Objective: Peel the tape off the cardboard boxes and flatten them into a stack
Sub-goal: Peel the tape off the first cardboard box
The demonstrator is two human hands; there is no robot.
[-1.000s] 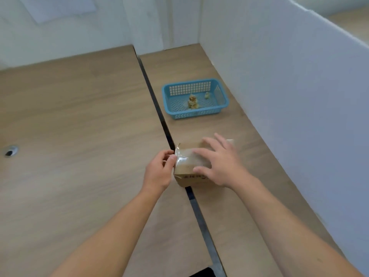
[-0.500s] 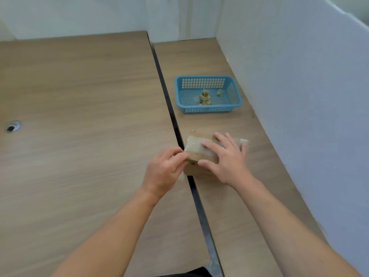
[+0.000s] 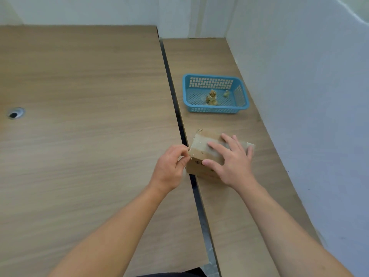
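Blue basket sits on the right-hand worktop, far of the hands, near the white partition. Inside it are two crumpled tape scraps, one larger wad at centre and a smaller bit to its right; detail too small to read further. Cardboard box stands on the same worktop, just right of the dark gap that splits the two surfaces, its left near corner at the gap's edge. Clear tape runs along the box top; a loose curl of it stands up at the far left corner. Right hand lies flat on the box top, fingers straight and spread, thumb along the near side, pressing down and gripping nothing. It hides the right half of the top. Left hand is at the box's left near corner, fingers curled, thumb and forefinger pinched together on a tape end there; the end itself is barely visible. Printing on the near side of the box is unreadable. Round cable hole in the left surface, well apart from everything else. Both forearms run off the near edge; a dark shape at that edge is cut off and cannot be identified.
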